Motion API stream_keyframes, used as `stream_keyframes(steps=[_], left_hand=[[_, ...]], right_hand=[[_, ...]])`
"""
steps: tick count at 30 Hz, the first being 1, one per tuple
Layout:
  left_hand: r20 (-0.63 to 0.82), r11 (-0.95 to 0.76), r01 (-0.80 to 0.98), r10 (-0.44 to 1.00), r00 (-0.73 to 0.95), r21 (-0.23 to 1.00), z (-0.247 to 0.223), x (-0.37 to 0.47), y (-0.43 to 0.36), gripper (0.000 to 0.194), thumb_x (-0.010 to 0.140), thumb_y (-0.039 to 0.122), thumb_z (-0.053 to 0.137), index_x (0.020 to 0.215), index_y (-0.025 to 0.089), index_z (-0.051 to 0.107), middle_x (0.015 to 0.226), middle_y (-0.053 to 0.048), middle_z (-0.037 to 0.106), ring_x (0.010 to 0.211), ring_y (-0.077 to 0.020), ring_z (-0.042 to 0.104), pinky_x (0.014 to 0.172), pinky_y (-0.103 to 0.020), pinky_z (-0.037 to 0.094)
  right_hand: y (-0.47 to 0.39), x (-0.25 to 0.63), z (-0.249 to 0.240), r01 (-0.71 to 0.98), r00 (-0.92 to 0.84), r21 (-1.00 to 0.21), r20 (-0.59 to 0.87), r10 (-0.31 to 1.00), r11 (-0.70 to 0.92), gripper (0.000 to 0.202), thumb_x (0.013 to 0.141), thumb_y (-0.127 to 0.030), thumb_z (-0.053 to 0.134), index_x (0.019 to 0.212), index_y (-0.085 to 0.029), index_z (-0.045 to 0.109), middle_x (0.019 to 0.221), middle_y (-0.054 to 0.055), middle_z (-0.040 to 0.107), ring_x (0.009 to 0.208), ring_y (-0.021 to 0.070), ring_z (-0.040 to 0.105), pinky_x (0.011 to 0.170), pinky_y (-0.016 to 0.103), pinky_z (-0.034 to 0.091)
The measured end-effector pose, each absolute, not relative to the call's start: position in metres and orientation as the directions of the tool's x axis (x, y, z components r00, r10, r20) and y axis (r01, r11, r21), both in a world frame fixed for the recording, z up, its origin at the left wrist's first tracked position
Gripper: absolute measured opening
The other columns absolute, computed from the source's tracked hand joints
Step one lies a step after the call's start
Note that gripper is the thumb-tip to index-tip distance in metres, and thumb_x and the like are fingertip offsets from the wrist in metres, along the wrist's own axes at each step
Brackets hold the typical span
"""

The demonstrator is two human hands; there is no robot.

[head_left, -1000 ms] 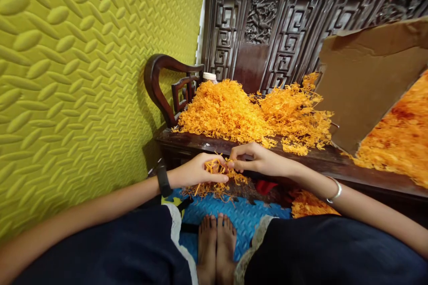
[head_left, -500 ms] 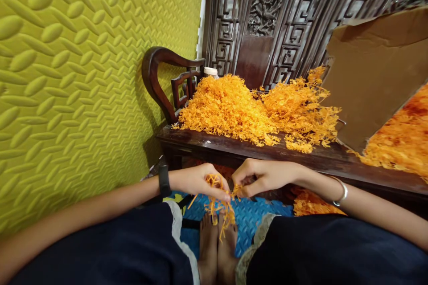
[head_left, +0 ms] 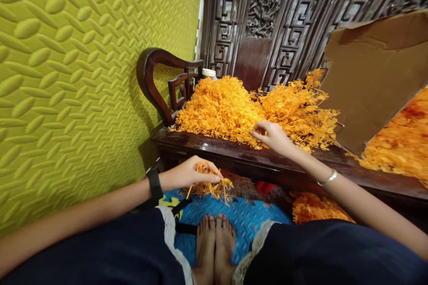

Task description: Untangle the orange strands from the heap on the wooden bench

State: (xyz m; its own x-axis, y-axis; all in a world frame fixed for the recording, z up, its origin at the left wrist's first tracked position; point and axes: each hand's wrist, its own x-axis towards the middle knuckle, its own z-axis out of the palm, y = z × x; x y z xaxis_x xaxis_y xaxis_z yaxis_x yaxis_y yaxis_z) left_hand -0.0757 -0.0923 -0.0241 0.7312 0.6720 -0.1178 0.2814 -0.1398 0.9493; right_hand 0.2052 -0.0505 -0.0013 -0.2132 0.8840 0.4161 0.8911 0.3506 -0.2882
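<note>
My left hand [head_left: 202, 173] is closed round a bunch of stringy orange sprigs [head_left: 214, 189], which look like plastic flower pieces. Their thin strands hang below the fingers, above the floor. My right hand [head_left: 269, 134] is over the front of the bench, at the edge of a heap of orange sprigs [head_left: 224, 107]. Its thumb and forefinger are curled together in a pinch; whatever lies between the tips is too small to make out. A second, looser heap of longer orange sprigs [head_left: 294, 107] lies just behind and right of this hand.
The heaps rest on a dark carved wooden bench [head_left: 214, 149] with a curved armrest [head_left: 147, 71]. A cardboard sheet [head_left: 374, 67] leans at the right, beside more orange pieces [head_left: 401, 142]. A white-lidded jar [head_left: 209, 73] stands behind. Below are blue floor mats [head_left: 257, 213] and an orange pile [head_left: 317, 208].
My right hand has left the left hand and moved up and right to the heap on the bench. My left hand still holds its bunch, slightly further left.
</note>
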Motion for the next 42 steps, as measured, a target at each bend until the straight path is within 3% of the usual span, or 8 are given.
stream_keyframes(steps=[7, 12, 16, 22, 25, 27, 36, 42], left_hand=[[-0.036, -0.013, 0.071, 0.767, 0.641, 0.997, -0.010, -0.069, -0.100, 0.027, 0.072, 0.034, 0.067, 0.090, 0.014, 0.067, 0.042, 0.010, 0.035, 0.037, -0.0024, 0.025, 0.037, -0.016, 0.023], [0.016, 0.010, -0.040, 0.801, 0.599, 0.999, -0.003, -0.066, -0.101, 0.029, 0.072, 0.034, 0.067, 0.094, 0.015, 0.066, 0.042, 0.010, 0.033, 0.037, -0.0023, 0.022, 0.036, -0.016, 0.023], [0.044, -0.012, -0.059, 0.815, 0.578, 0.998, 0.000, -0.066, -0.102, 0.029, 0.073, 0.035, 0.065, 0.096, 0.016, 0.065, 0.041, 0.011, 0.031, 0.036, -0.0029, 0.023, 0.036, -0.016, 0.024], [0.210, -0.311, 0.114, 0.828, 0.519, 0.944, -0.002, -0.070, -0.099, 0.024, 0.070, 0.030, 0.068, 0.087, 0.013, 0.066, 0.073, 0.000, 0.062, 0.053, -0.0055, 0.047, 0.052, -0.019, 0.039], [0.252, -0.468, 0.211, 0.743, 0.620, 0.858, -0.009, -0.071, -0.097, 0.019, 0.071, 0.029, 0.067, 0.082, 0.013, 0.066, 0.082, -0.003, 0.066, 0.074, -0.0120, 0.056, 0.070, -0.024, 0.043], [0.210, -0.520, 0.264, 0.683, 0.700, 0.812, -0.014, -0.072, -0.096, 0.020, 0.072, 0.031, 0.065, 0.079, 0.013, 0.066, 0.073, -0.001, 0.065, 0.068, -0.0115, 0.054, 0.066, -0.023, 0.042], [-0.001, -0.512, 0.264, 0.457, 0.890, 0.818, -0.006, -0.063, -0.108, 0.022, 0.076, 0.031, 0.062, 0.079, 0.010, 0.068, 0.063, 0.001, 0.058, 0.054, -0.0063, 0.044, 0.053, -0.017, 0.035], [-0.014, -0.477, 0.260, 0.458, 0.889, 0.839, -0.009, -0.071, -0.105, 0.019, 0.073, 0.029, 0.064, 0.070, 0.010, 0.067, 0.059, 0.001, 0.058, 0.052, -0.0062, 0.046, 0.052, -0.017, 0.036]], right_hand=[[-0.023, 0.194, -0.006, 0.971, -0.039, -0.196, 0.436, 0.899, 0.137, 0.037, 0.072, -0.049, 0.060, 0.083, -0.014, 0.055, 0.080, 0.009, 0.058, 0.071, 0.0190, 0.052, 0.060, 0.027, 0.033], [-0.053, 0.172, 0.016, 0.812, -0.058, -0.469, 0.527, 0.848, 0.347, 0.045, 0.077, -0.060, 0.048, 0.072, -0.015, 0.052, 0.068, 0.004, 0.054, 0.061, 0.0135, 0.048, 0.059, 0.026, 0.034], [-0.091, 0.147, 0.028, 0.605, -0.300, -0.645, 0.358, 0.884, 0.467, 0.053, 0.086, -0.060, 0.031, 0.070, -0.014, 0.054, 0.061, 0.002, 0.050, 0.052, 0.0092, 0.044, 0.053, 0.025, 0.032], [-0.114, 0.136, 0.033, 0.589, -0.732, -0.304, 0.192, 0.654, 0.749, 0.030, 0.088, -0.038, 0.047, 0.073, -0.013, 0.055, 0.068, 0.002, 0.050, 0.060, 0.0085, 0.042, 0.059, 0.024, 0.031], [-0.118, 0.137, 0.034, 0.565, -0.789, -0.278, 0.093, 0.608, 0.777, 0.030, 0.092, -0.030, 0.040, 0.072, -0.013, 0.054, 0.069, 0.002, 0.050, 0.062, 0.0086, 0.043, 0.062, 0.024, 0.032], [-0.120, 0.138, 0.032, 0.531, -0.826, -0.317, 0.013, 0.564, 0.786, 0.028, 0.091, -0.027, 0.042, 0.070, -0.013, 0.054, 0.066, 0.001, 0.049, 0.060, 0.0084, 0.042, 0.061, 0.023, 0.033], [-0.120, 0.154, 0.021, 0.421, -0.896, -0.734, -0.242, 0.374, 0.534, 0.032, 0.089, -0.032, 0.044, 0.071, -0.010, 0.059, 0.066, 0.002, 0.054, 0.059, 0.0079, 0.047, 0.059, 0.020, 0.038], [-0.128, 0.194, 0.036, 0.565, -0.823, -0.688, -0.427, 0.375, 0.456, 0.035, 0.087, -0.036, 0.048, 0.068, -0.010, 0.061, 0.064, 0.004, 0.056, 0.060, 0.0102, 0.051, 0.059, 0.021, 0.039]])
